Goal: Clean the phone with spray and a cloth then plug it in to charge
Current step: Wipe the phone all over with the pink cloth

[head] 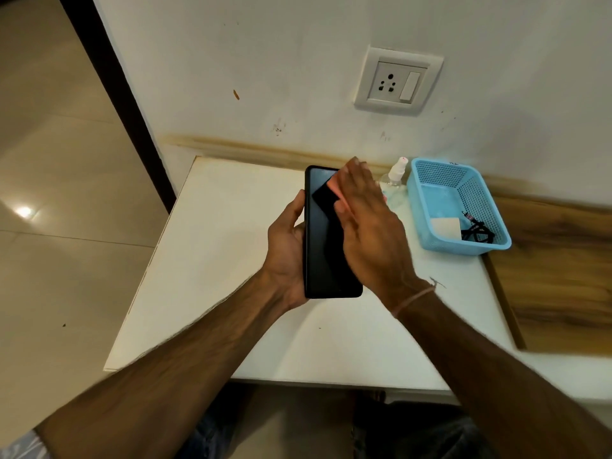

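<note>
**Wiping under way, charging still to come**

The left hand grips the phone by its edges, screen up, above the white table; the right hand lies flat, fingers spread, pressing a pink cloth on the upper screen; the spray stands beside the basket, so spraying looks done; a black cable lies in the basket and the socket is bare; plugging in remains.

One phone, one basket, one bottle.
</note>
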Tool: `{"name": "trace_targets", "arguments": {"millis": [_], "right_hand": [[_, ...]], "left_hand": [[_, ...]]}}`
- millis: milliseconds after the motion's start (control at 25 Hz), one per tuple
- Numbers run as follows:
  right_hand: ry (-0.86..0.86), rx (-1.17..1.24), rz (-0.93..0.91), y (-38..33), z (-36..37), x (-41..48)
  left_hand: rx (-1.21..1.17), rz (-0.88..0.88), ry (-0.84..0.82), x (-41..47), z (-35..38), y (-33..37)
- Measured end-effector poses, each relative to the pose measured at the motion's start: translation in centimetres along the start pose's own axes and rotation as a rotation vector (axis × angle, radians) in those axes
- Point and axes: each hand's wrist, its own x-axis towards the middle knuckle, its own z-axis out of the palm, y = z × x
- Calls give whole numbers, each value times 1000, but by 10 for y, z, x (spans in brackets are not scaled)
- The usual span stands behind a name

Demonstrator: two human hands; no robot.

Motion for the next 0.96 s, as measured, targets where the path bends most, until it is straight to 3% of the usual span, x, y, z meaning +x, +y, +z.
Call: {"name": "trace_targets", "arguments": {"millis": [80,240,280,400,440,600,760,960], "right_hand": [[28,11,73,-22,12,0],[-137,32,-337,-24,20,-14],[-102,19,-321,-14,13,-8],[44,54,37,-5,3,4],[53,55,47,-14,8,2],[34,-27,-320,-12,12,-13],[299,-19,-48,5,-2,1],[130,-58,-294,-6,6,-22]], "left_hand": [[-23,29,12,0,3,-3],[-174,142,24,1,-4,-8],[-121,100,-14,0,-2,-5],[35,9,21,1,-1,-3],[21,10,27,2,-2,-2],[-31,47,13,-1,-4,4],[39,36,59,1,-1,3],[32,15,29,-3,0,4]]}}
